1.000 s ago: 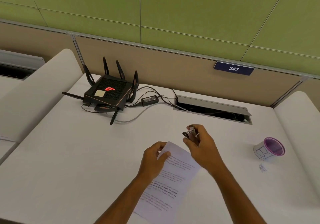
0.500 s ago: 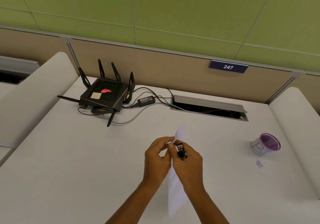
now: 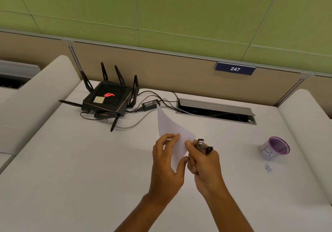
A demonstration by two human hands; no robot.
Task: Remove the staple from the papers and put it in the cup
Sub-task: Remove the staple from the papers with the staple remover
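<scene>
I hold the white papers (image 3: 170, 125) upright over the middle of the desk, blank back side towards me. My left hand (image 3: 166, 161) pinches their lower left part. My right hand (image 3: 203, 165) grips a small black and metal staple remover (image 3: 203, 146) and its thumb presses the papers' right corner. Tiny marks show on that corner; the staple itself is too small to make out. The cup (image 3: 274, 148), white with a purple rim, lies tilted on the desk to the right, well apart from both hands.
A black router (image 3: 107, 98) with antennas, its adapter (image 3: 150, 104) and cables sit at the back left. An open cable hatch (image 3: 215, 111) lies at the back. Blue scribbles (image 3: 268, 168) mark the white desk (image 3: 71, 160) below the cup. Padded dividers flank both sides.
The papers turned from lying printed side up to standing with the blank side facing me. My right hand came down from above the sheet to its right corner, still holding the staple remover.
</scene>
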